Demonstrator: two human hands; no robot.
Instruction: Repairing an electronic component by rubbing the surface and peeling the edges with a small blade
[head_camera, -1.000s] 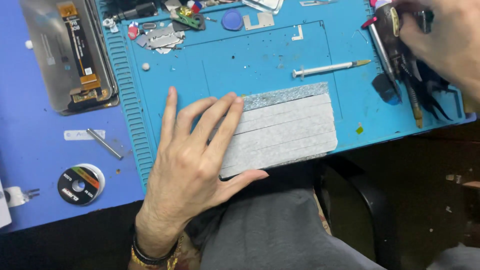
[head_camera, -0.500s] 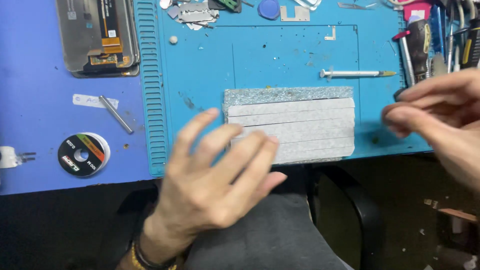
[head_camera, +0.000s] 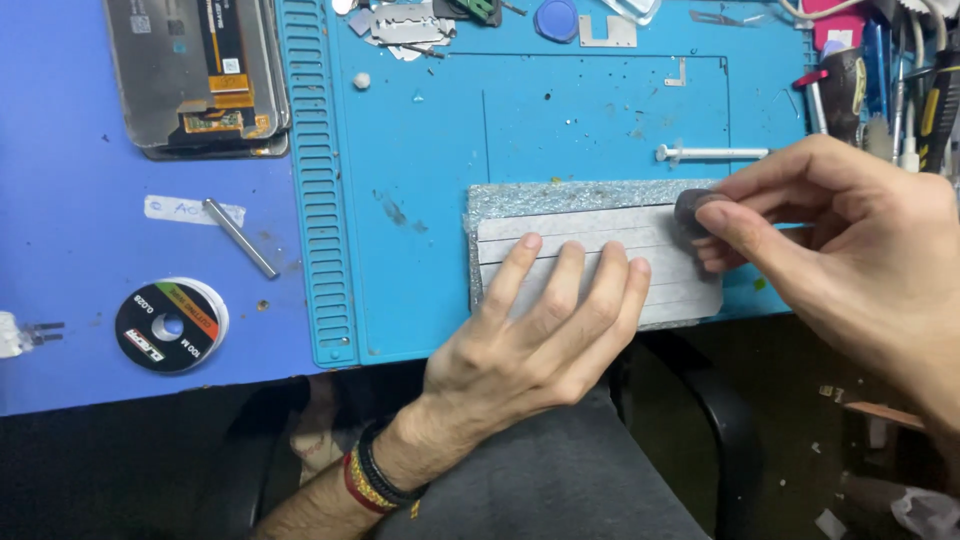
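Note:
A flat rectangular panel (head_camera: 590, 225) with a glittery grey edge and pale strips across it lies near the front edge of the blue work mat (head_camera: 420, 200). My left hand (head_camera: 545, 335) rests flat on the panel's lower left part, fingers spread. My right hand (head_camera: 850, 235) pinches a small dark rounded piece (head_camera: 697, 208) between thumb and fingers at the panel's upper right corner.
A phone screen assembly (head_camera: 195, 75) lies at the top left on the blue table. A metal rod (head_camera: 240, 237) and a spool of wire (head_camera: 170, 325) lie left of the mat. A slim tool (head_camera: 710, 153) lies behind the panel. Tools (head_camera: 880, 80) stand at the right.
My left hand has come back down flat onto the panel after lifting. My right hand moved from the tools at the right to the panel's corner, now pinching a small dark piece.

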